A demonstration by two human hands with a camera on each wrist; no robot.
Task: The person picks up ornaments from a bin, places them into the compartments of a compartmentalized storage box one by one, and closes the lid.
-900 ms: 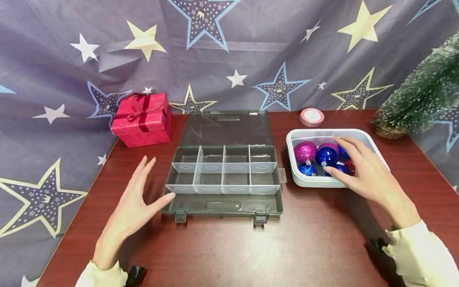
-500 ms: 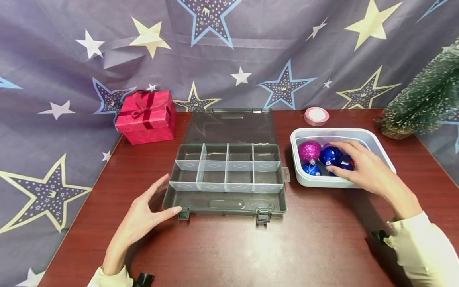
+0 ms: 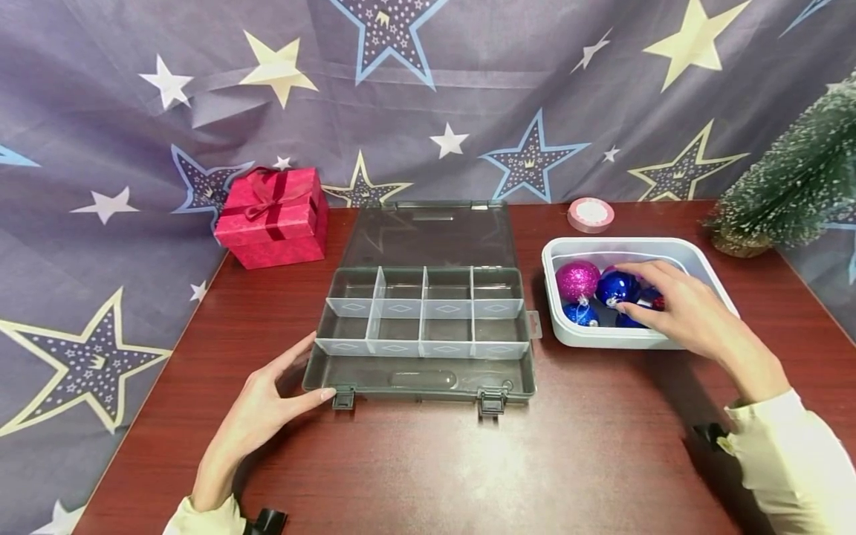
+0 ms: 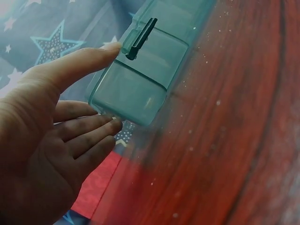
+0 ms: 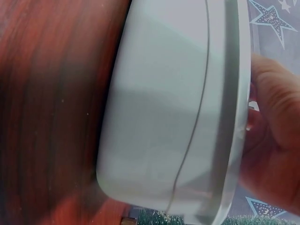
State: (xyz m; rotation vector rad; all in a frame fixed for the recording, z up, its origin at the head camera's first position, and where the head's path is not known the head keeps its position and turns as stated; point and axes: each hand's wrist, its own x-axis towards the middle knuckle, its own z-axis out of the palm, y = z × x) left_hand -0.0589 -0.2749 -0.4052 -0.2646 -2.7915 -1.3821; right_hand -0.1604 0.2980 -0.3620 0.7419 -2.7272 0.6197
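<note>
A dark translucent compartment box [image 3: 428,348] lies with its lid folded back on the table. My left hand [image 3: 257,412] touches its front left corner, thumb at the front edge by the latch [image 4: 142,40] and fingers extended along the left side. Over the white plastic tub [image 3: 595,339] on the right, my right hand [image 3: 702,319] pinches a shiny blue bauble [image 3: 614,288] between thumb and fingers. A glittery magenta bauble [image 3: 577,280] and a glittery blue bauble [image 3: 580,315] lie beside it. The hand hides part of the tub; its wall [image 5: 159,103] blocks the right wrist view.
A red gift box [image 3: 270,223] stands at the back left. Behind the tub sits a pink ribbon roll [image 3: 591,215]. At the back right is a small frosted tree [image 3: 782,193]. A star-patterned cloth [image 3: 401,134] hangs behind the table [image 3: 414,468].
My left hand has come down and right to the box's front corner. My right thumb and fingers have drawn together around the shiny blue bauble. The head view has shifted slightly.
</note>
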